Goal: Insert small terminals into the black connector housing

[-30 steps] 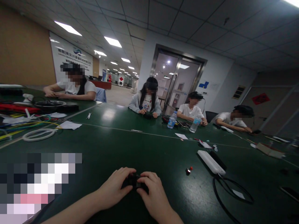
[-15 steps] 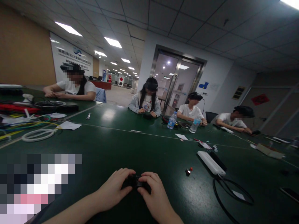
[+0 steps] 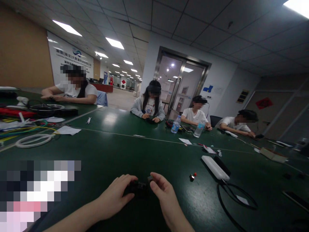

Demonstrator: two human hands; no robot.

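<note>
On the dark green table, my left hand (image 3: 120,192) is closed around one end of a small black device (image 3: 139,187), whose exact kind I cannot make out. Just right of it, my right hand (image 3: 162,190) pinches a small dark block-shaped piece (image 3: 150,178) between thumb and fingertips. A gap separates that piece from the black device. Farther right lies a small shiny part with a red tip (image 3: 192,177), touched by neither hand.
A white power strip (image 3: 214,167) with a black cable (image 3: 223,206) lies to the right. Two water bottles (image 3: 175,124) stand farther back. Coiled tubing (image 3: 33,140), wires and a wrench (image 3: 88,120) are at left. Several people sit across the table.
My right hand has come away from the black device, moving slightly right with the small dark piece in its fingertips. My left hand stays on the device. The view has shifted slightly.
</note>
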